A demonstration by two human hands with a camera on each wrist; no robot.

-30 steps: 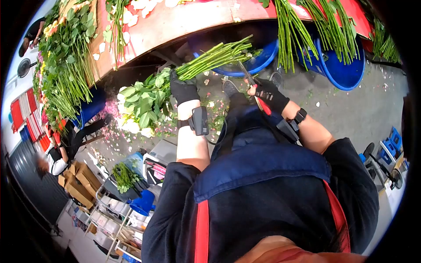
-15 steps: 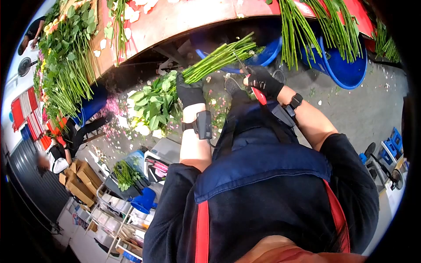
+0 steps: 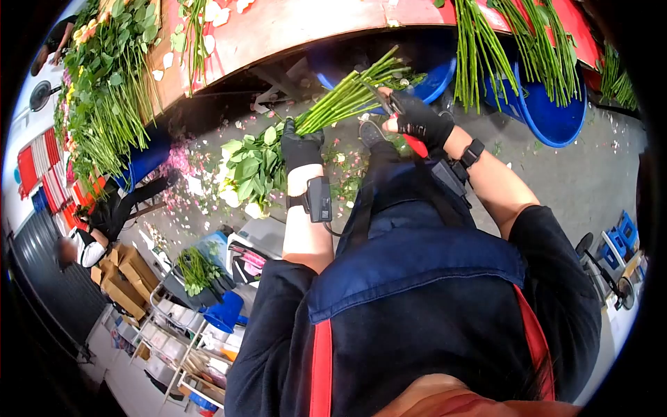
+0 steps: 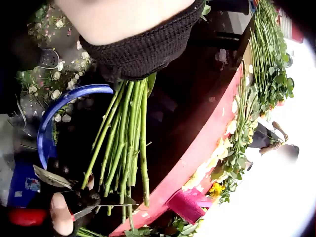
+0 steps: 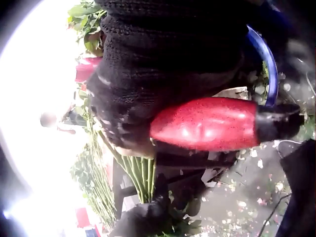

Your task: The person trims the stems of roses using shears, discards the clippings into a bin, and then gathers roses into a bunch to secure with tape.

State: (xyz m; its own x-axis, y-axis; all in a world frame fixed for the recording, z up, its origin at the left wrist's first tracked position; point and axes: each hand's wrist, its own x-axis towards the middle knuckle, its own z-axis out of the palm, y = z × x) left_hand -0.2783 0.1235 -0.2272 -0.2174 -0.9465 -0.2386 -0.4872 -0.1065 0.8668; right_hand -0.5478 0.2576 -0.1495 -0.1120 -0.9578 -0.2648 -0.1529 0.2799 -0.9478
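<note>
My left hand (image 3: 303,149), in a black fingerless glove, grips a bunch of long green stems (image 3: 340,104) around the middle. Leaves and pale rose heads (image 3: 249,174) hang out on its left side, while bare stem ends point up and to the right. Red-handled pruning shears (image 5: 207,123) are held in my gloved right hand (image 3: 425,124), close to those ends. From the left wrist, the shears' blades (image 4: 52,177) stand apart, one crossing the lower stem ends. The left hand's fingers are mostly hidden by its cuff in that view.
Blue buckets (image 3: 556,121) stand under the edge of a red-topped table (image 3: 299,42). More stem bunches (image 3: 479,55) hang over that edge. Petals and leaves litter the floor (image 3: 208,201). Another person (image 3: 90,243) is at the left, near cardboard boxes (image 3: 125,274).
The left hand and bunch have shifted right, and the stems tilt more steeply upward. The shears have come up with the right hand among the stem ends.
</note>
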